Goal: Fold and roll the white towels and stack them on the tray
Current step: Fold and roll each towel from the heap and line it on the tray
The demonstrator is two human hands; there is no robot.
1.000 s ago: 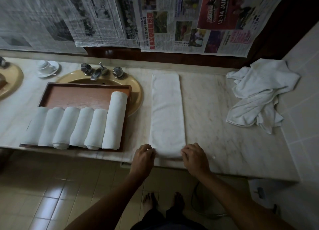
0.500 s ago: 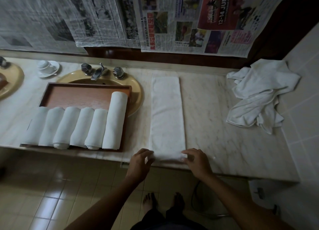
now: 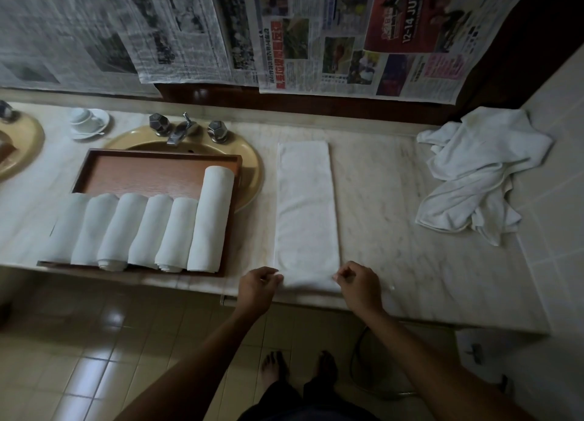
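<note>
Both hands have drawn back, pinching the long folded towel's (image 3: 306, 212) near corners.

A bathroom vanity area is shown, possibly in a hotel or guesthouse. A marble countertop (image 3: 395, 205) is fitted with a yellow oval washbasin (image 3: 252, 164) and a chrome tap (image 3: 180, 132) with two faceted handles. The floor (image 3: 94, 357) and side wall are tiled. Newspaper sheets (image 3: 189, 31) are hung over the wall behind. Rolled white towels (image 3: 151, 231) are laid out on a wooden tray (image 3: 151, 174).
</note>
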